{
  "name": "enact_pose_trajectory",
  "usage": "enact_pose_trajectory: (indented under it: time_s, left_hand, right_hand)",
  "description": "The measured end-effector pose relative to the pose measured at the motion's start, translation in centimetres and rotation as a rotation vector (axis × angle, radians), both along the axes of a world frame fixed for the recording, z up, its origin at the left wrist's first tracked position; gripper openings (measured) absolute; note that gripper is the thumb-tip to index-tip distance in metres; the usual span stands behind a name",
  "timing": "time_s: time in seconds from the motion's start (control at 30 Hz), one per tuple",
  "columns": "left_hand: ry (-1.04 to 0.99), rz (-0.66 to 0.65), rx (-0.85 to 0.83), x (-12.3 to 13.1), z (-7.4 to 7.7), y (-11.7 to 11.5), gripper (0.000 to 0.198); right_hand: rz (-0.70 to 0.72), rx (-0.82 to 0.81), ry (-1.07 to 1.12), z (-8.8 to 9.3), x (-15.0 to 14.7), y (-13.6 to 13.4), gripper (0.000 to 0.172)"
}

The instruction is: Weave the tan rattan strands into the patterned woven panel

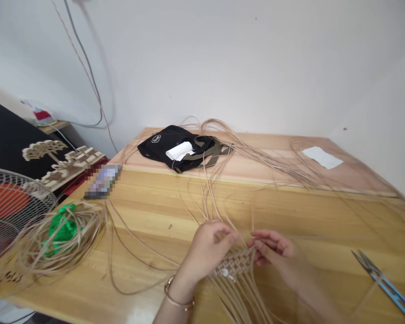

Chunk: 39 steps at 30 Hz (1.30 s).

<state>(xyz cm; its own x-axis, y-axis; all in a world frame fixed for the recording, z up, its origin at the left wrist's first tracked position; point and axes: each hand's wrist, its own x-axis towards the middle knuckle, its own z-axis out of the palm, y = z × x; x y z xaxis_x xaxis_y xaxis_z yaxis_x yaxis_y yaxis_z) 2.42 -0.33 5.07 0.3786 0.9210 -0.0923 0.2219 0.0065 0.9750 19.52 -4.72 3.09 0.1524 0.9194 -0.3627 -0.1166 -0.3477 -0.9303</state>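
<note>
Right hand (279, 251) pinches tan woven strips (239, 263); left hand (207, 247): grip indeterminable. Black fabric bag (160, 150), eleven o'clock; blue-handled metal snips (395, 293), three.

Slim rose-gold bracelet (176, 303), left wrist (185, 280)

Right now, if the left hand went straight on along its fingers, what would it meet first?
Left hand: likely the thin strands by the woven piece, then the right hand facing it; depth in that narrow gap is unclear.
</note>
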Motion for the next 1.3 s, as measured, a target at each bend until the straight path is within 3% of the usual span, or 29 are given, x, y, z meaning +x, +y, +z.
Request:
enact_pose_trajectory:
  time_s: [0.1,0.2,0.3,0.5,0.6,0.9,1.07,1.2,1.3]
  left_hand:
    - [0.137,-0.106,0.079,0.7,-0.8,-0.4,0.020]
    - [0.145,-0.139,0.033,1.4,-1.3,-0.5,0.016]
    - [0.156,-0.142,-0.007,2.0,-1.9,-0.3,0.020]
    - [0.215,-0.155,0.082,2.9,-2.9,0.1,0.014]
    - [0.229,-0.184,0.087,3.0,-3.0,0.3,0.012]
    - [0.197,-0.244,0.149,3.3,-3.3,0.2,0.008]
    - [0.134,-0.333,0.103,3.4,-3.2,0.2,0.011]
    - [0.075,-0.418,-0.007,3.3,-3.6,0.2,0.013]
    - [0.024,-0.453,-0.085,3.1,-3.5,0.2,0.015]
  right_hand:
    - [0.036,0.019,-0.007,0.1,0.0,0.0,0.032]
    - [0.079,0.028,-0.078,0.0,0.1,0.0,0.029]
    - [0.101,0.082,-0.272,-0.1,0.0,-0.3,0.025]
    - [0.218,0.218,-0.685,1.1,-0.5,-0.6,0.026]
    - [0.279,0.253,-0.690,1.4,-0.5,-0.6,0.027]
    - [0.257,0.330,-0.673,0.6,0.2,-0.2,0.024]
    - [0.323,0.525,-0.736,0.3,0.7,0.1,0.027]
    - [0.473,0.619,-0.654,0.7,1.1,0.7,0.034]
    - [0.586,0.601,-0.621,1.1,1.6,1.8,0.037]
